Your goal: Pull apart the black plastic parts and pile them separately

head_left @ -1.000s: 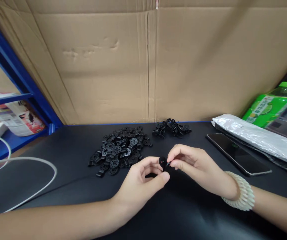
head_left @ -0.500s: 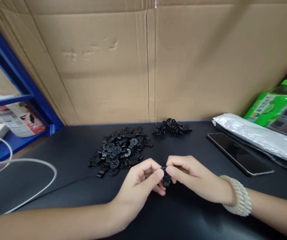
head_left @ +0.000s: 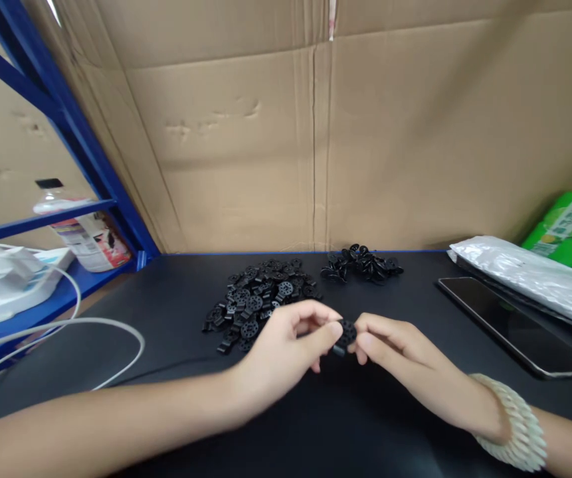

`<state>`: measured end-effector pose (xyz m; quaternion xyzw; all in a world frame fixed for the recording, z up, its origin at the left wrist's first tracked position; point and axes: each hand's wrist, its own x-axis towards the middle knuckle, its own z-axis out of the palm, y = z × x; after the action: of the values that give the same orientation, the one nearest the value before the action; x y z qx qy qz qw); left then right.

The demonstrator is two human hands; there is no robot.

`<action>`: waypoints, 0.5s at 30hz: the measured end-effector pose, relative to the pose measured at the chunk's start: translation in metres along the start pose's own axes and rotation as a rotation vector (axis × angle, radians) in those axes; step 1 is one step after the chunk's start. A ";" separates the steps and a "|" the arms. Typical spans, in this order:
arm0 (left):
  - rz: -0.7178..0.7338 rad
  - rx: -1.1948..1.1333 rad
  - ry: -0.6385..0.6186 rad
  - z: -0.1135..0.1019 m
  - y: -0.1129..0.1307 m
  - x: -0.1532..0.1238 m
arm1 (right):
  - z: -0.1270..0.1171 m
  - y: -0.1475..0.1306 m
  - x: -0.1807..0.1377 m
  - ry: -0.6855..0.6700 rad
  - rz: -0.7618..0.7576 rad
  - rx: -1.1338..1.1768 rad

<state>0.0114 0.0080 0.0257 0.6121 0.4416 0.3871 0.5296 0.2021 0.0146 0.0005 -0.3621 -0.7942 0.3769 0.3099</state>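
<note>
A small black plastic clip [head_left: 347, 334], with a round perforated head and a short tab below, is held above the table between both hands. My left hand [head_left: 298, 338] pinches its left side between thumb and fingers. At its right edge, the thumb and fingertips of my right hand [head_left: 390, 342] are closed on the rim. Behind my left hand lies a heap of similar black clips [head_left: 253, 305], partly covered by that hand. Farther back to the right is a smaller pile of thin black discs [head_left: 363, 264].
To the right lie a black phone [head_left: 515, 325] and a silvery plastic packet [head_left: 529, 272], with a green package [head_left: 569, 226] behind. On the left, a white cable [head_left: 136, 335] loops over the table beside a blue shelf [head_left: 116, 265] holding a power strip [head_left: 21, 285] and bottle [head_left: 86, 232]. Cardboard [head_left: 236, 166] stands at the back.
The view has swung left, so the scene sits farther right. The clip has turned in my fingers and its perforated face now shows more. Both hands stay at it.
</note>
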 end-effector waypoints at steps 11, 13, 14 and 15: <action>0.070 1.105 -0.191 -0.114 0.067 0.044 | -0.015 0.008 0.009 0.110 0.062 0.051; 0.199 1.179 -0.029 -0.103 0.061 0.043 | -0.020 0.006 0.011 0.144 0.054 0.022; 0.283 1.197 0.051 -0.093 0.056 0.041 | -0.026 0.005 0.012 0.165 0.048 -0.018; 0.363 1.191 0.101 -0.081 0.050 0.037 | -0.034 0.004 0.012 0.187 0.044 -0.080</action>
<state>-0.0471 0.0660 0.0871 0.8485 0.4951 0.1868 0.0017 0.2227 0.0386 0.0179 -0.4248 -0.7682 0.3163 0.3597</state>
